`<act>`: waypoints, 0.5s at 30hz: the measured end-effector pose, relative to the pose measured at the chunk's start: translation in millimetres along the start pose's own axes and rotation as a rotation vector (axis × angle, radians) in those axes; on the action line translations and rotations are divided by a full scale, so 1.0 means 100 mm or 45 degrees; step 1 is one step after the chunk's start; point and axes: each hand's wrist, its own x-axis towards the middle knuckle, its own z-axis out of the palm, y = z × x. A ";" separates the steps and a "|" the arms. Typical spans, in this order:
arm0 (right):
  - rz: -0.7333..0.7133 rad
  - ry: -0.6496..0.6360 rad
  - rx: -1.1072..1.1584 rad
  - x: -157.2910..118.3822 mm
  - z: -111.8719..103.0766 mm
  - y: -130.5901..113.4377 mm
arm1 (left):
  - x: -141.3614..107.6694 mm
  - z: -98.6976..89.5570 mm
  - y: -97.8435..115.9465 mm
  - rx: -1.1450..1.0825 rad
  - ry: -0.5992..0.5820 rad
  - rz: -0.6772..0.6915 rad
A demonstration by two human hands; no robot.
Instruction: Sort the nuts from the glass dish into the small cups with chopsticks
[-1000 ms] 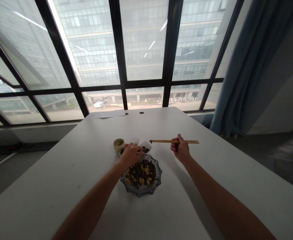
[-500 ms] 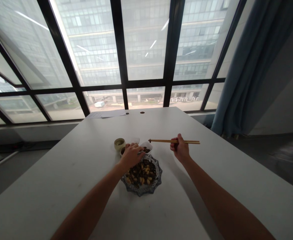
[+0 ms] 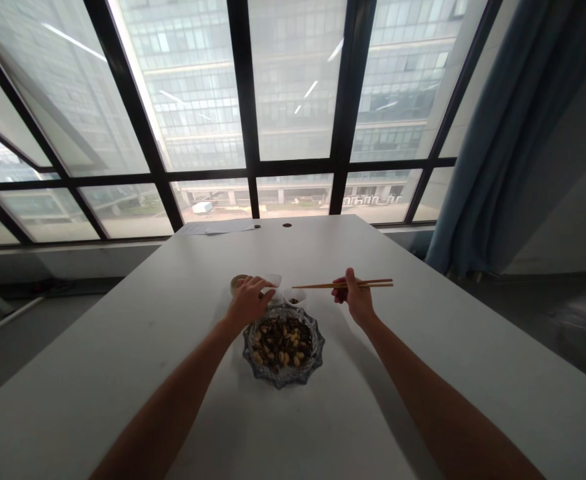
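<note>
In my right hand (image 3: 353,293) is a pair of wooden chopsticks (image 3: 315,287), held level with the tips pointing left, above a small white dish (image 3: 300,296) with a few dark pieces in it. The tips look bare. My left hand (image 3: 247,301) reaches over the small cups, thumb and forefinger apart, with nothing visible between them. It partly hides a greenish cup (image 3: 235,285) and a second pale dish (image 3: 275,279). Nearer to me stands a scalloped glass bowl (image 3: 317,343) with a mix of dark seeds and yellowish nuts (image 3: 283,343).
The white table (image 3: 373,400) stretches toward a dark-framed window (image 3: 253,100). Paper sheets (image 3: 217,227) lie at its far left edge, near two round dark spots. A blue curtain (image 3: 487,153) hangs on the right.
My left hand has shifted left, away from the white dish and off the glass bowl. The chopsticks have moved slightly left and down, and the dark piece at their tips is gone.
</note>
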 end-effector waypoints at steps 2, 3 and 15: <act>-0.001 0.001 0.028 -0.01 0.03 -0.05 | -0.02 -0.03 -0.12 -0.027 0.099 -0.042; -0.001 -0.020 0.037 -0.02 0.05 -0.08 | -0.04 -0.04 -0.18 -0.063 0.149 -0.056; 0.083 -0.665 -0.344 -0.29 0.25 -0.51 | -0.50 -0.01 -0.27 -0.366 0.208 0.015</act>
